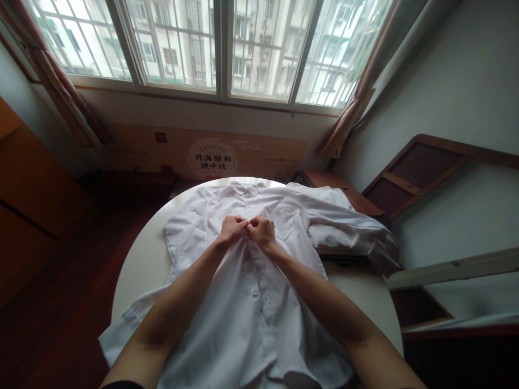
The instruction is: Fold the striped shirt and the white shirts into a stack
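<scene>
A white button-up shirt (243,302) lies face up on a round white table (141,259), collar toward the window. My left hand (231,228) and my right hand (263,231) meet at the shirt's front placket, at chest height. Both pinch the fabric there, fingers closed and knuckles nearly touching. A chest pocket sits just right of my right hand. One sleeve drapes off the table's right side; the other hangs over the near left edge.
A cardboard sheet (211,156) with printed characters leans against the wall under the window. Wooden furniture (24,183) stands at left. A wooden frame (417,173) leans at right, with a low wooden piece (336,189) beside the table. The floor is dark red wood.
</scene>
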Tool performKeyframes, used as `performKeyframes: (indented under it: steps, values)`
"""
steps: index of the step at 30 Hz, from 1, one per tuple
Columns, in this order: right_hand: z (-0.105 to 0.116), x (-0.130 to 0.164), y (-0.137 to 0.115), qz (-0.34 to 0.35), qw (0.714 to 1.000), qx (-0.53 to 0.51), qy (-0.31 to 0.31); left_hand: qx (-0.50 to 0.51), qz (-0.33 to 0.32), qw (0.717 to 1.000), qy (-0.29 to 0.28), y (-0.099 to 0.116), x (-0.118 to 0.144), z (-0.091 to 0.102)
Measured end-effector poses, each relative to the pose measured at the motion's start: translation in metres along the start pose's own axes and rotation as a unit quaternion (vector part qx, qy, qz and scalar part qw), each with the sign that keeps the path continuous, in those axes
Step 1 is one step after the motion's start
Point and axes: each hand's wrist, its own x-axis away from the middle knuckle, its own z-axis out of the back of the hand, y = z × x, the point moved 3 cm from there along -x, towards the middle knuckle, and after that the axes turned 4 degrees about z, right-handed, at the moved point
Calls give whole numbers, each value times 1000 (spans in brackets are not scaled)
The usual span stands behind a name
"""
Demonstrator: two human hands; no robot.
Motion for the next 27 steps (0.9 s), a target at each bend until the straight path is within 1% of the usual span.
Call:
performKeyframes:
  steps: [3, 6, 8, 10, 12, 15, 18, 19, 20, 21, 23, 24, 25, 26, 27]
  values:
    - [1, 1, 2, -1, 1000, -6, -3, -34, -13, 999, 16, 1, 3, 0]
    - [0, 1, 5, -22, 998, -51, 10, -97, -28, 994, 45, 4, 5, -1]
    - [-2, -1, 8, -52, 994, -99, 6, -134, -42, 988, 69, 6, 5, -2]
    - [-5, -2, 11, -95, 981, -168, -9, -144, -58, 985, 79, 8, 4, -3]
    - [-7, -4, 14, -135, 958, -251, -26, -131, -71, 987, 65, 8, 2, -4]
    - [-7, -6, 16, -169, 910, -374, -58, -137, -81, 986, 45, 9, 2, -3]
    - [-7, -10, 18, -200, 858, -457, -125, -214, -108, 969, 60, 14, 8, -2]
    - [-7, -11, 19, -209, 848, -465, -144, -245, -117, 960, 66, 15, 11, -3]
    - [-6, -13, 20, -210, 851, -457, -152, -276, -121, 951, 68, 16, 13, -4]
    - [-4, -14, 22, -202, 867, -431, -146, -303, -120, 943, 67, 16, 15, -5]
    - [5, -14, 23, -151, 926, -328, -111, -341, -109, 931, 70, 17, 16, -5]
    - [11, -10, 22, -107, 955, -261, -95, -350, -103, 928, 71, 19, 16, -4]
    - [18, -4, 18, -52, 976, -193, -88, -356, -101, 926, 70, 21, 18, -2]
    - [25, 7, 14, 8, 987, -131, -93, -363, -105, 923, 66, 25, 21, 0]
    - [33, 21, 9, 66, 989, -80, -107, -375, -117, 918, 62, 29, 28, 3]
